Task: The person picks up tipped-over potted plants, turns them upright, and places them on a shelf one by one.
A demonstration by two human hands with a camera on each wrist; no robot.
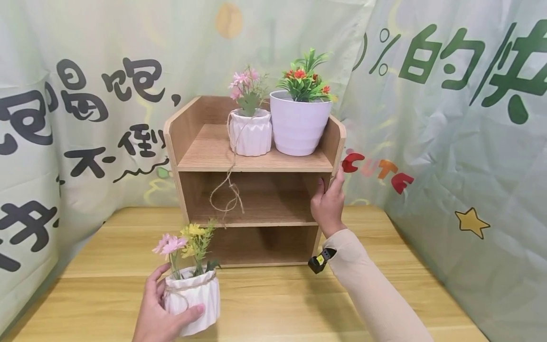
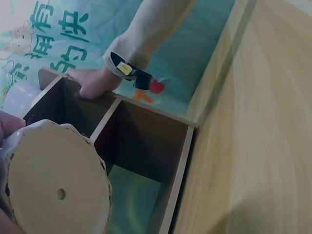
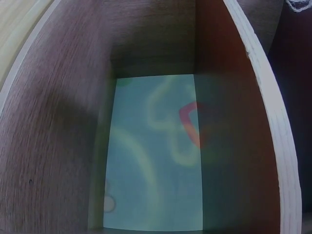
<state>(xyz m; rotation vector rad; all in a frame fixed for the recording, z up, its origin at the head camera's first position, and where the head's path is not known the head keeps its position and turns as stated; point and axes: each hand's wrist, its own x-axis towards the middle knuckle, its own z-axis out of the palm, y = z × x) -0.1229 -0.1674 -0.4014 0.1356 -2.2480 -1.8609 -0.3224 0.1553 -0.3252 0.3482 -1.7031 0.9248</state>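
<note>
Your left hand (image 1: 155, 313) grips a small white ribbed pot (image 1: 193, 299) w/ pink & yellow flowers, fingers behind it and thumb across the front. The pot sits low at the front-left of the worktop (image 1: 273, 304), close to you; can't tell if its base touches the wood or is lifted a bit. A twine band runs round its rim. In the left wrist view the pot's round underside (image 2: 56, 187) w/ a small centre hole faces the camera, your fingers (image 2: 9, 129) at its edge.

Your right hand (image 1: 328, 202) holds the right side panel of the wooden shelf unit (image 1: 256, 161) at middle-tier height, fingers curled round the front edge of the panel, thumb up along it. The left wrist view shows the same hand (image 2: 95, 83) clamped on the panel edge, beige sleeve (image 2: 146, 34) above it and a small black & yellow tag at the cuff. The right wrist view looks straight into an open compartment (image 3: 151, 146) of the unit, backdrop fabric visible through the open back; the hand itself isn't in that view.

The shelf unit stands at the rear-centre of the worktop, 3 tiers. On the top tier: a second white ribbed pot (image 1: 250, 132) w/ pink flowers, touching or just beside a bigger round white pot (image 1: 299, 126) w/ red flowers & green leaves on its right. A twine string (image 1: 228, 190) hangs from the ribbed pot down over the middle tier opening. A printed fabric backdrop (image 1: 448, 118) w/ large characters wraps round the back & sides.
</note>
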